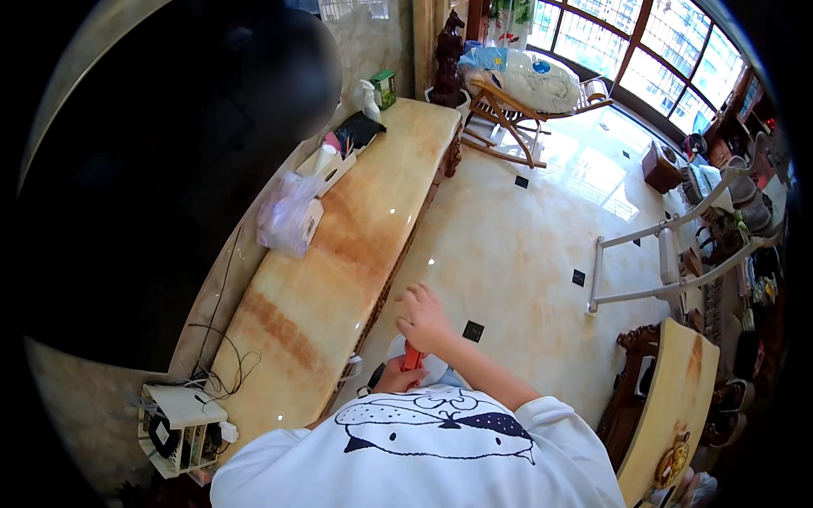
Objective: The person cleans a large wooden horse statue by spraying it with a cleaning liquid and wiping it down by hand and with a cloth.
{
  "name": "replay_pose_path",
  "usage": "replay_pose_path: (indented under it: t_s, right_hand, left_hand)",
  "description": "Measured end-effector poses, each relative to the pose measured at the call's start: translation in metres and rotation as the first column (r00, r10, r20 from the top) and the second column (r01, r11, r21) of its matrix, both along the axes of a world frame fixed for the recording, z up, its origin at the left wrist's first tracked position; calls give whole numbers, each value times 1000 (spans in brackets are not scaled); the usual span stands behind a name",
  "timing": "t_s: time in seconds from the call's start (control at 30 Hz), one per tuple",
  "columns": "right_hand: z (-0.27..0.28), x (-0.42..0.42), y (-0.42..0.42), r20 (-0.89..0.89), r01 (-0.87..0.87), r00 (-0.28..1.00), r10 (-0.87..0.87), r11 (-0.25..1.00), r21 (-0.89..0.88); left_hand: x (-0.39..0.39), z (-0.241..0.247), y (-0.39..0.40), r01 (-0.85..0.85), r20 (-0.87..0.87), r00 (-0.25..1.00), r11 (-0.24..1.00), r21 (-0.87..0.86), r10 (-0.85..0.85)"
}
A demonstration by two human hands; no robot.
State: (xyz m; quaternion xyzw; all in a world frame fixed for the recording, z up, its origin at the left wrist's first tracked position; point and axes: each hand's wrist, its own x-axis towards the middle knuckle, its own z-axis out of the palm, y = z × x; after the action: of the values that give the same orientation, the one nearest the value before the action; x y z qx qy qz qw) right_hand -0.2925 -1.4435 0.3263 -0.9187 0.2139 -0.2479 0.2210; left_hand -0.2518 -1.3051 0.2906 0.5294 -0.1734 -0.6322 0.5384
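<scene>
My left hand (pixel 397 374) is low in the middle of the view, close to my white shirt, with its fingers closed around a red object (pixel 413 357) whose kind I cannot tell. My right hand (pixel 422 315) is just above it, palm down, with bent, spread fingers; its wrist partly covers the red object. No object shows between the right fingers. Beneath both hands is a round white item (pixel 435 367), mostly hidden by my arms. To the left of my hands runs the edge of a long marble-topped cabinet (pixel 317 298).
On the cabinet lie a plastic bag (pixel 286 213), an organiser box (pixel 330 168), a spray bottle (pixel 370 101) and loose cables (pixel 232 374). A wooden rocking chair (pixel 508 120) stands near the window. To the right are a grey metal frame (pixel 673 254) and a marble-topped table (pixel 667 406).
</scene>
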Motion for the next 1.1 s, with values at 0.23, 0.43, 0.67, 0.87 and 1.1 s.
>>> replay_pose_path:
  t_s: [0.23, 0.43, 0.67, 0.87, 1.1]
  right_hand:
    - [-7, -59, -121, -150, 283, 949, -278, 539, 794]
    - [-58, -37, -255, -32, 41, 982, -187, 43, 998]
    - [-64, 25, -451, 245, -268, 932, -266, -54, 962]
    - [-52, 55, -611, 197, -220, 898, -393, -12, 975]
    - [-84, 83, -803, 65, -273, 776, -627, -242, 931]
  left_hand:
    - [14, 9, -151, -172, -204, 969, 973, -155, 139]
    - [39, -30, -308, -104, -258, 966, 947, -302, 24]
    - [115, -5, -534, 207, -116, 947, 845, -493, -300]
    - [158, 39, -711, 483, 188, 874, 843, -235, -449]
    - [179, 45, -886, 589, 755, 415, 783, 203, -508]
